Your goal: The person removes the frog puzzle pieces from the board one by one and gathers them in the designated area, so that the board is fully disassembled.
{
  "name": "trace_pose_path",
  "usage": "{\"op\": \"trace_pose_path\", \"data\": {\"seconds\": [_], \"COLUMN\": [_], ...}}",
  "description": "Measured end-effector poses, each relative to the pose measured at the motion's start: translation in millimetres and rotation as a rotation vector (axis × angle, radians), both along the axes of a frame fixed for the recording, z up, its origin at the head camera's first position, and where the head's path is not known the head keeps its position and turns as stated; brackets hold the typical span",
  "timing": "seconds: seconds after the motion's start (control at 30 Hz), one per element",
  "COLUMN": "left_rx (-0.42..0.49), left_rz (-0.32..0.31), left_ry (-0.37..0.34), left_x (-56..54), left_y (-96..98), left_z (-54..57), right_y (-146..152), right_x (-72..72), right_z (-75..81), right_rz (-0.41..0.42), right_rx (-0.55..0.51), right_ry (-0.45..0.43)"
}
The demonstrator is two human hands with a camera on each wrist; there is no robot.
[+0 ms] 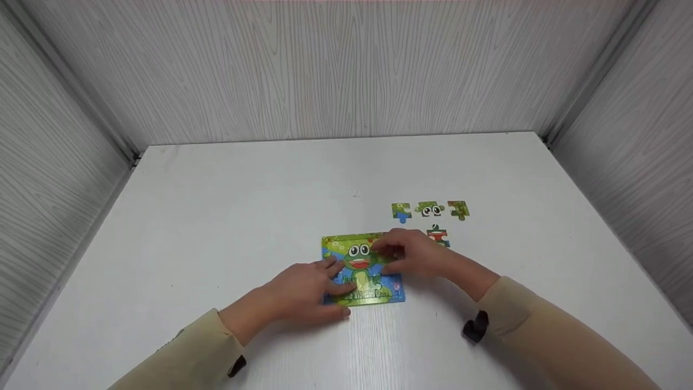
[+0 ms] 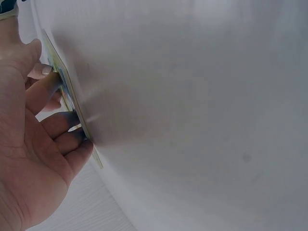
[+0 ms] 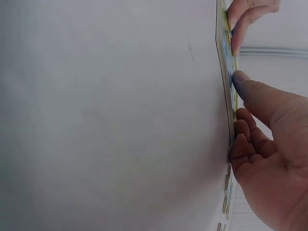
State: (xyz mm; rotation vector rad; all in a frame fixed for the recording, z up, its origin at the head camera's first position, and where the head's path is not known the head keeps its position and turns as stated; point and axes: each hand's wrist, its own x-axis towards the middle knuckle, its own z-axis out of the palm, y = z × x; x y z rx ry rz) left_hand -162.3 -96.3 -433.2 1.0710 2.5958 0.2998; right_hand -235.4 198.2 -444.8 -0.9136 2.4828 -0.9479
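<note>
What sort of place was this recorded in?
Probably a small recording booth or work cubicle: wood-grain panels stand around three sides of a white table, where a frog puzzle and loose pieces lie.

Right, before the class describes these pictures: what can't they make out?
Head: parts of the frog puzzle, covered by the left hand and right hand.
Head: whether the right hand holds anything; its fingers hide this.
Both wrist views: the frog puzzle's picture, seen nearly edge-on.
Right wrist: the lowest loose piece, cut off by the bottom edge.
Head: both sleeves, cut off at the bottom.
</note>
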Motion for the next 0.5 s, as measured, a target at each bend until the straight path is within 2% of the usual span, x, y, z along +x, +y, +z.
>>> {"op": "trace_pose_path", "data": {"seconds": [0.3,0.5], "left_rx": [-0.009,-0.011], "left_rz": [-0.024,-0.054], "left_ry": [0.049,0.085], "left_x": [-0.5,-1.7], "left_y": [1.4,10.0], "left_z": [3.7,8.6], "right_y": [-0.7,0.0], "right_x": [-2.8,-1.5], "right_z": [-2.1,-1.5], "right_rz": [0.048,0.055], "right_rx": [0.039,0.055], "right_ry": [0.009,0.014]}}
